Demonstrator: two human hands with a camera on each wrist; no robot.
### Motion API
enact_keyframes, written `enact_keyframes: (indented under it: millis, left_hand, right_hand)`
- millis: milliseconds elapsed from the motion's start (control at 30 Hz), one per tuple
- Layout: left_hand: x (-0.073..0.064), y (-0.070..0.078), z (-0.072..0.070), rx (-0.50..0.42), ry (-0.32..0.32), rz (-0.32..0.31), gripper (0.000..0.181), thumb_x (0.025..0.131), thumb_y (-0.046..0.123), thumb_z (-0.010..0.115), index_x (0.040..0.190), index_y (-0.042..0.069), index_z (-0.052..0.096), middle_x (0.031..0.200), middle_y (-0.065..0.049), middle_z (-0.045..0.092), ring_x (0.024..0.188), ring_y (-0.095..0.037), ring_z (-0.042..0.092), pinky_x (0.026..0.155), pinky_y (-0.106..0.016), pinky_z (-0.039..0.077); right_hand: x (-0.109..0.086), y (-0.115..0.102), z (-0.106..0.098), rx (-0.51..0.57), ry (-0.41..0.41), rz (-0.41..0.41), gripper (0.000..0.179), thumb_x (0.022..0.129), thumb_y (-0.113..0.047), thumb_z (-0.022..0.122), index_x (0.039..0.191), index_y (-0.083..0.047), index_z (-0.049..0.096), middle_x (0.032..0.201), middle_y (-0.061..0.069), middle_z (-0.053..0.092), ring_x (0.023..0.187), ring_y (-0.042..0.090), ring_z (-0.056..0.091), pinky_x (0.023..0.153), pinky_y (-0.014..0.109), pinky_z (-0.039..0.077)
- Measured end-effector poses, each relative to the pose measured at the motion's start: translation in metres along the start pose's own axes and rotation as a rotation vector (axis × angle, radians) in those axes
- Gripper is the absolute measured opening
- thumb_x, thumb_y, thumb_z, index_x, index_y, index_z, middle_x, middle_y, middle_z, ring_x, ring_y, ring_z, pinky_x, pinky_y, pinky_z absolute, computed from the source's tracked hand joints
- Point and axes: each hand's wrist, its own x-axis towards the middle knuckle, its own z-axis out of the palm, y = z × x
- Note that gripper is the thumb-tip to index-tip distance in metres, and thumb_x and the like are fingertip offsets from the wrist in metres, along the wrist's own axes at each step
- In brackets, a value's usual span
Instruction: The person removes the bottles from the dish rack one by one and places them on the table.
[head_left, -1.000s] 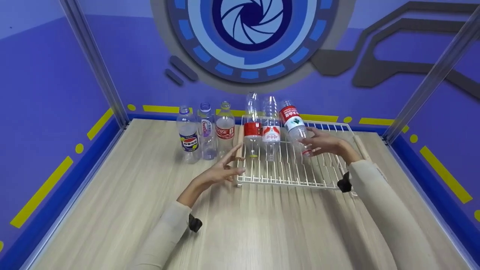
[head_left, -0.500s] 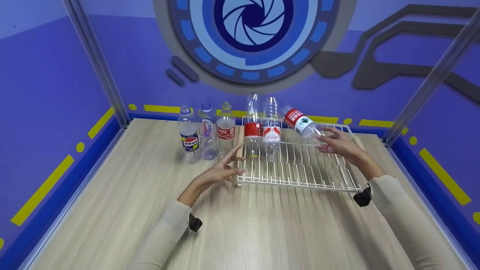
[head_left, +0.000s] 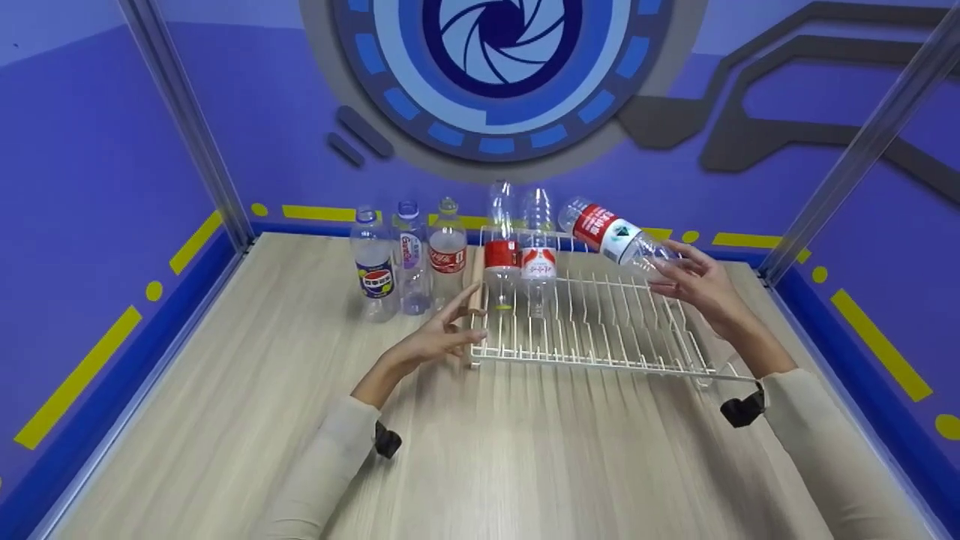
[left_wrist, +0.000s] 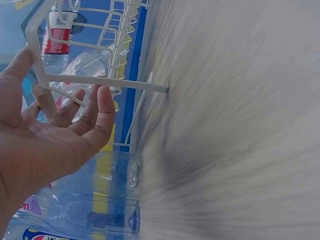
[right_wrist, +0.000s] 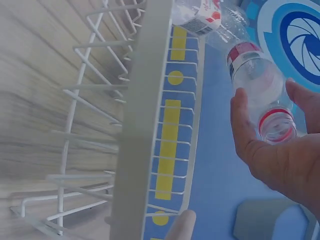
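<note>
My right hand [head_left: 709, 289] holds a clear plastic bottle [head_left: 609, 229] with a red and white label by its neck end, between thumb and fingers. It is tilted over the white wire rack [head_left: 592, 364], base toward the upper left; its red neck ring shows inside the hand in the right wrist view. My left hand [head_left: 427, 345] grips the rack's left front corner, fingers curved about the frame beside a wooden handle [left_wrist: 45, 102]. Two bottles stand neck down in the rack's left part, one with a red label [head_left: 501, 255], one with a white-and-red label [head_left: 538, 262].
Left of the rack, three upright uncapped bottles stand on the wood-grain table [head_left: 225, 390]: a Pepsi bottle [head_left: 376, 279], one with a purple-white label [head_left: 411, 251] and a Coke bottle [head_left: 448, 259]. A blue-purple printed wall [head_left: 255, 120] rises close behind.
My right hand has moved right and slightly up, swinging the bottle's neck end rightward so it lies more nearly level. The left hand stays at the rack's corner.
</note>
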Motion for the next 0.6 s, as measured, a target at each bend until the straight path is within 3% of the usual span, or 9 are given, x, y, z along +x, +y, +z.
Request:
enact_keyframes:
  millis: [133,300,600]
  left_hand:
    - [0.001,0.0,-0.001,0.009,0.002,0.001,0.088,0.1,0.024,0.068,0.163,0.042,0.009,0.158,-0.016,0.036,0.121,-0.041,0.06,0.089,-0.057,0.056]
    - [0.003,-0.002,-0.003,0.046,0.03,0.014,0.087,0.099,0.026,0.068,0.164,0.041,0.013,0.157,-0.016,0.04,0.115,-0.026,0.059,0.093,-0.052,0.055]
    - [0.001,-0.001,-0.001,0.062,0.062,0.03,0.086,0.097,0.025,0.071,0.164,0.036,0.018,0.154,-0.02,0.043,0.11,-0.023,0.055,0.092,-0.045,0.055]
  right_hand:
    - [-0.004,0.001,-0.001,0.055,-0.028,-0.07,0.05,0.102,-0.008,0.061,0.149,-0.008,0.046,0.114,0.006,0.058,0.091,0.016,0.075,0.083,0.028,0.062]
    - [-0.007,0.004,-0.002,0.065,-0.088,-0.126,0.047,0.102,-0.003,0.059,0.148,-0.008,0.049,0.12,0.007,0.058,0.1,0.016,0.073,0.09,0.033,0.061]
    - [-0.009,0.012,0.008,0.061,-0.219,-0.124,0.057,0.099,0.005,0.059,0.153,-0.006,0.044,0.133,0.006,0.055,0.11,0.017,0.068,0.094,0.034,0.059]
